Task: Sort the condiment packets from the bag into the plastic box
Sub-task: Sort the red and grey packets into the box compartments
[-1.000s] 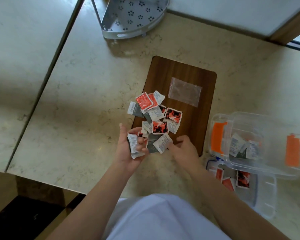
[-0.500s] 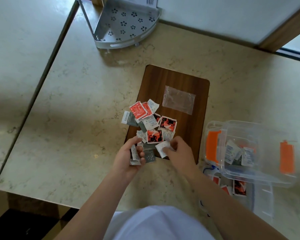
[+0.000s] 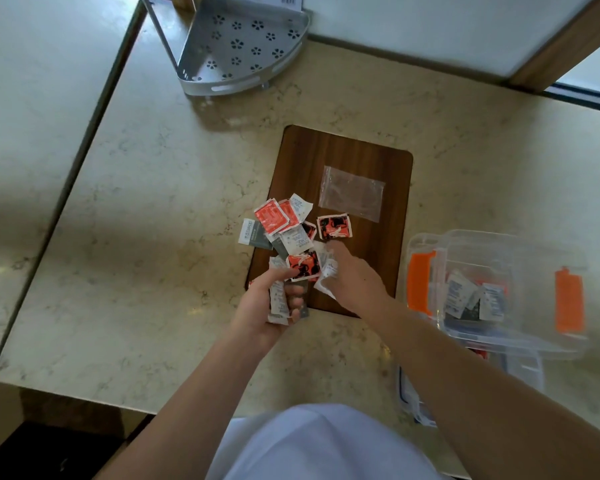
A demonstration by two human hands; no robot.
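While curled around a small stack of white packets [image 3: 278, 299], left hand [image 3: 257, 311] fingers [image 3: 293, 303] pressed together at frame centre. Right hand [image 3: 355, 282] fingers pinching a crumpled white packet [image 3: 328, 271] just beside. Beyond, loose packet pile [image 3: 288, 226] on the wooden board [image 3: 326, 157], near an empty clear bag [image 3: 352, 192]. At right on the bench [image 3: 153, 237], plastic box [image 3: 499, 251] with several packets inside.

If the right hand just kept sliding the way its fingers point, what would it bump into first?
Probably the black-and-orange packet just beyond the right hand, which already grips a white packet. Past that lies bare wooden board, though height above it is hard to judge.
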